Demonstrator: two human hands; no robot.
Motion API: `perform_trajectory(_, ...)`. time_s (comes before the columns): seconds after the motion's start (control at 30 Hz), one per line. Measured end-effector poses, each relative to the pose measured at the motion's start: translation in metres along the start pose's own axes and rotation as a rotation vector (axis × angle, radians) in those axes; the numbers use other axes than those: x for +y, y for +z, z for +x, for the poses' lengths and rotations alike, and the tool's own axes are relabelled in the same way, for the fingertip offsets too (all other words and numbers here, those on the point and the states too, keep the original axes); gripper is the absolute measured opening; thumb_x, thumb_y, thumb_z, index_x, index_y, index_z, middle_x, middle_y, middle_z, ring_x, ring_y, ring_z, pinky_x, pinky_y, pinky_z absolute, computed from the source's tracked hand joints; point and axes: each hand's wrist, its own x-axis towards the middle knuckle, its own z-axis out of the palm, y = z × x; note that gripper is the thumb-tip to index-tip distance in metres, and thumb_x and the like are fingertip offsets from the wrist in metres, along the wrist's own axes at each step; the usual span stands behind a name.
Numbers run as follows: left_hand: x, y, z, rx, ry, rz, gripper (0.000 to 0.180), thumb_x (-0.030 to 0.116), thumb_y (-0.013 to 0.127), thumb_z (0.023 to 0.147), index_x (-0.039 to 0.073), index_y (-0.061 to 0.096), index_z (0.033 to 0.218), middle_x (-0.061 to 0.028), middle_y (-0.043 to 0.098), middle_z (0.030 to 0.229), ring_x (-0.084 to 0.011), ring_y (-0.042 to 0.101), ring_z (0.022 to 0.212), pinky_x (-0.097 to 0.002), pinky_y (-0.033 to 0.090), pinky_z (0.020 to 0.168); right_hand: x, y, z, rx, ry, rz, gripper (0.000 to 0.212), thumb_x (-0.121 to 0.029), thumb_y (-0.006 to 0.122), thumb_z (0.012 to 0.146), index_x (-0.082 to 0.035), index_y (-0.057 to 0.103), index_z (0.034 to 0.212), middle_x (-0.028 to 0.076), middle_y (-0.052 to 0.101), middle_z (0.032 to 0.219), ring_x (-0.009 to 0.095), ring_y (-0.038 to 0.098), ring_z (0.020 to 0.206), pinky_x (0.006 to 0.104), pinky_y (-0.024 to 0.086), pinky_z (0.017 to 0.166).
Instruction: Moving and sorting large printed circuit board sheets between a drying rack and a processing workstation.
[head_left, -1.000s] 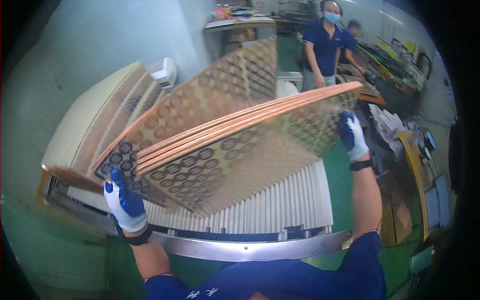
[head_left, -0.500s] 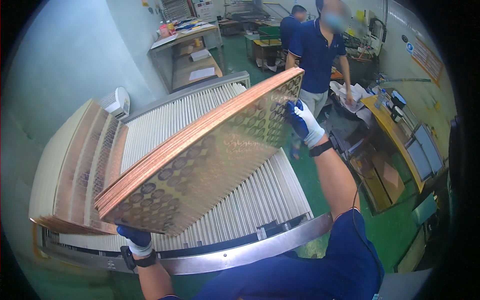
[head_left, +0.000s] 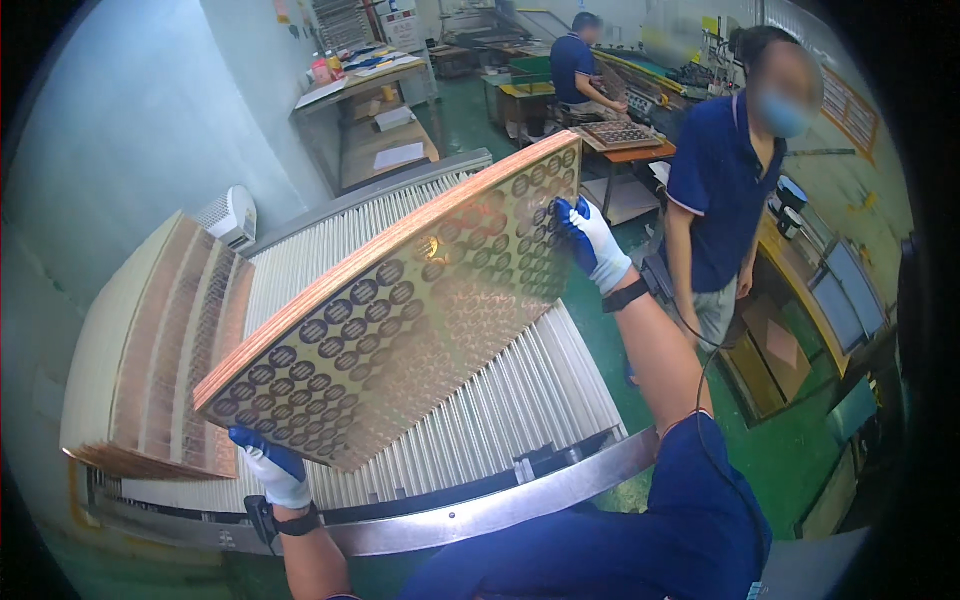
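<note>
A stack of thin panels [head_left: 400, 310] with coppery edges is tilted up on its long side above a roller conveyor [head_left: 535, 385]. Its near face is glossy, with rows of dark round patterns. My left hand [head_left: 272, 468], in a white and blue glove, grips the stack's lower left corner, partly under it. At the right end, my gloved right hand [head_left: 597, 245] clasps the short edge with its fingers bent round it. The fingers behind the panels are hidden. A taller pile of panels [head_left: 150, 345] stands at the left on the same conveyor.
One person [head_left: 725, 190] in a dark blue shirt stands close on the right; another [head_left: 578, 70] sits at a bench behind. A yellow-edged table [head_left: 800, 270] is on the right. Shelves [head_left: 365, 90] stand at the back, and the conveyor's metal rail [head_left: 480, 517] runs in front of me.
The stack's edges have drawn together and its face has turned more toward me. My right hand moved slightly left. The nearby person has walked closer on the right.
</note>
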Motion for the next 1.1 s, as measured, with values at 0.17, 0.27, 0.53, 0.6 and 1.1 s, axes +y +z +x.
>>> perform_trajectory(0.17,-0.002,-0.007,-0.010,0.020,0.020,0.119,0.064,0.055,0.032,0.098,0.007,0.033,0.140,-0.0116,0.048,0.133,-0.0259,0.050,0.118,-0.0421,0.041,0.099,-0.004,0.007,-0.001,0.039,-0.031,0.061,0.033,-0.021,0.062,0.092,-0.003,0.053,0.118,0.003,0.062,0.105,0.011,0.059,0.092,0.0268,0.049,0.083)
perform_trajectory(0.27,-0.013,-0.022,-0.021,-0.030,0.057,0.162,0.056,0.046,0.035,0.100,0.006,0.035,0.139,-0.0114,0.049,0.132,-0.0254,0.050,0.118,-0.0413,0.041,0.100,-0.008,0.007,-0.002,0.020,-0.038,0.075,0.033,-0.020,0.063,0.091,-0.003,0.054,0.118,0.003,0.062,0.105,0.011,0.059,0.091,0.0267,0.049,0.082)
perform_trajectory(0.53,-0.018,0.006,-0.036,0.267,-0.009,0.117,0.032,0.032,0.046,0.100,0.005,0.048,0.116,-0.0021,0.053,0.102,-0.0131,0.051,0.092,-0.0303,0.044,0.085,-0.001,-0.002,-0.004,0.072,-0.008,-0.004,0.028,-0.022,0.061,0.092,-0.005,0.057,0.114,0.003,0.064,0.102,0.013,0.061,0.089,0.0277,0.050,0.081)
perform_trajectory(0.6,-0.028,-0.025,-0.039,0.230,0.016,0.223,0.029,0.029,0.047,0.100,0.006,0.048,0.116,-0.0002,0.051,0.100,-0.0103,0.049,0.087,-0.0268,0.043,0.080,0.008,-0.001,-0.001,0.002,-0.024,0.075,0.030,-0.022,0.060,0.091,-0.005,0.055,0.115,0.008,0.064,0.106,0.019,0.063,0.095,0.0342,0.051,0.085)
perform_trajectory(1.1,0.001,0.025,-0.021,0.154,0.112,0.389,0.026,0.014,0.060,0.091,-0.001,0.056,0.112,-0.0118,0.067,0.096,-0.0147,0.062,0.085,-0.0307,0.049,0.075,0.033,-0.113,0.021,-0.086,0.054,0.088,0.038,-0.026,0.036,0.102,-0.008,0.043,0.135,0.003,0.052,0.128,0.017,0.051,0.111,0.0300,0.041,0.096)
